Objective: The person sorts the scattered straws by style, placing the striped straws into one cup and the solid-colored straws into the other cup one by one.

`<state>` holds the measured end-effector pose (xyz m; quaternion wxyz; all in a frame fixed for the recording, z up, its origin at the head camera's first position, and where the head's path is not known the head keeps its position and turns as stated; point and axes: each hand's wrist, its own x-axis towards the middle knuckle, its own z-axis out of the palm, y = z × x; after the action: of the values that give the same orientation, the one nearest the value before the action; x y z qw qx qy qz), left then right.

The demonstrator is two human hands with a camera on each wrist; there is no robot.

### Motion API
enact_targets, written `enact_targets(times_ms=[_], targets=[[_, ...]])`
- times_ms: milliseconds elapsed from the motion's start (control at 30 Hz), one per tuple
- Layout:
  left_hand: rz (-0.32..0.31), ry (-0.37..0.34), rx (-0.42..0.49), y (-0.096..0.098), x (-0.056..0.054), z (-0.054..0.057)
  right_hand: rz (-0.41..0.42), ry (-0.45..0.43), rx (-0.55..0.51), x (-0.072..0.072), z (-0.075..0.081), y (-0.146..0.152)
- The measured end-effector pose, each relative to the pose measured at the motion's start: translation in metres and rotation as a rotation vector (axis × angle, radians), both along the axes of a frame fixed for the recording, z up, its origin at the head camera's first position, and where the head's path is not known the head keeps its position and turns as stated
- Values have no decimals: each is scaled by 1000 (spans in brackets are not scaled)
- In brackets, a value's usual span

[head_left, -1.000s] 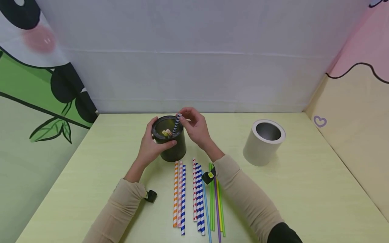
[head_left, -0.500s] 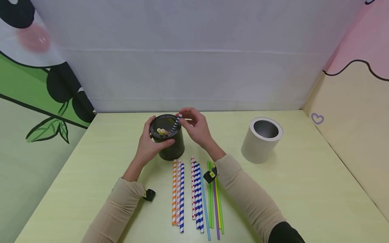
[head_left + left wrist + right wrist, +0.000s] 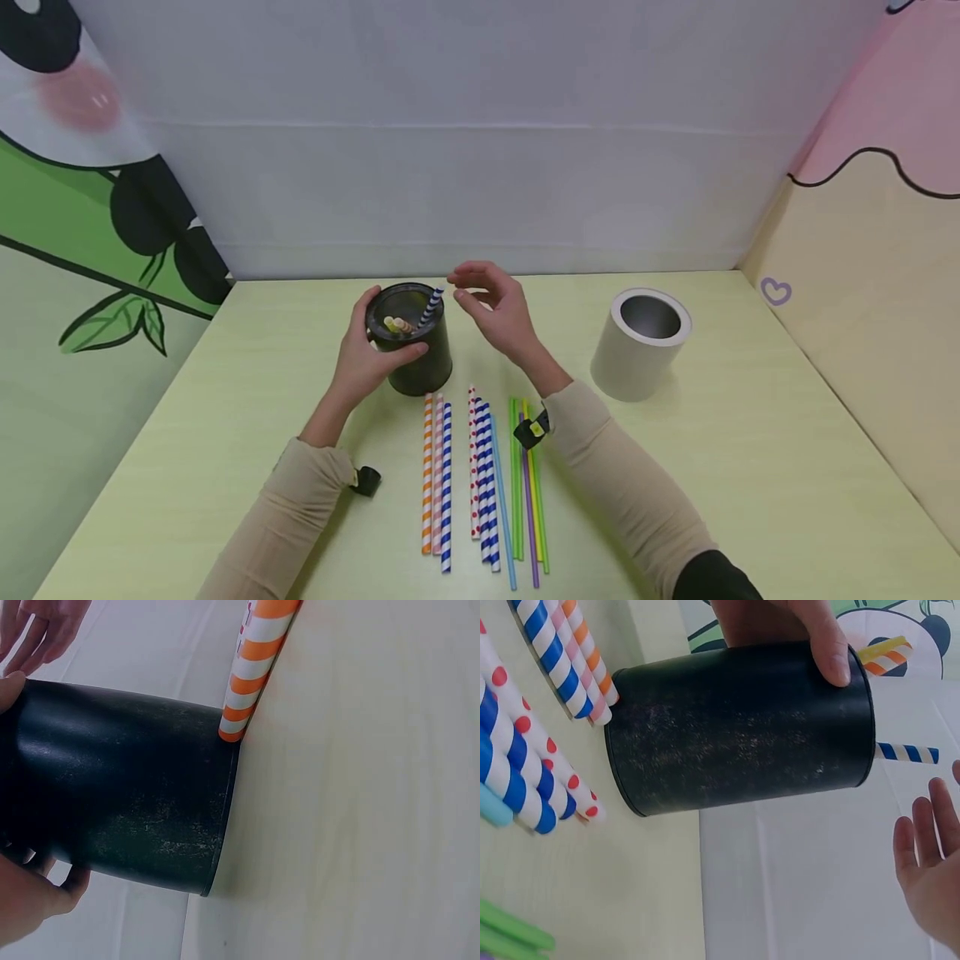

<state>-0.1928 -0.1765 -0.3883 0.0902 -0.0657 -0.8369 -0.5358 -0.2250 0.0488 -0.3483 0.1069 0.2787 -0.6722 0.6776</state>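
Observation:
My left hand grips a black cylindrical cup, its thumb across the near side just under the rim. A blue-and-white striped straw leans against the cup's right inner wall and pokes out above the rim. Lower at the left inside lie a yellow-striped straw and an orange-striped straw. Just right of the rim is my right hand, apart from the blue-striped straw, with nothing between its fingers. In the right wrist view its fingers are spread.
In front of the cup lie an orange-striped straw, pink and blue-striped ones, a red-dotted straw, a light blue straw, and several green, purple and yellow ones. A white cup stands to the right. A pale curtain borders the table's back edge.
My right hand has let go of the blue-striped straw and moved a little to the right, its fingers parting. My left hand still holds the black cup. The view has shifted slightly.

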Motion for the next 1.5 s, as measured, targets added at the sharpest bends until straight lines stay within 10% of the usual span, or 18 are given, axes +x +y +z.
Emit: enact_targets(times_ms=[733, 1500], targets=[[-7, -11, 8, -3, 0, 2, -103, 50, 125, 42, 47, 68], [-14, -3, 11, -1, -2, 1, 20, 226, 363, 57, 12, 73]])
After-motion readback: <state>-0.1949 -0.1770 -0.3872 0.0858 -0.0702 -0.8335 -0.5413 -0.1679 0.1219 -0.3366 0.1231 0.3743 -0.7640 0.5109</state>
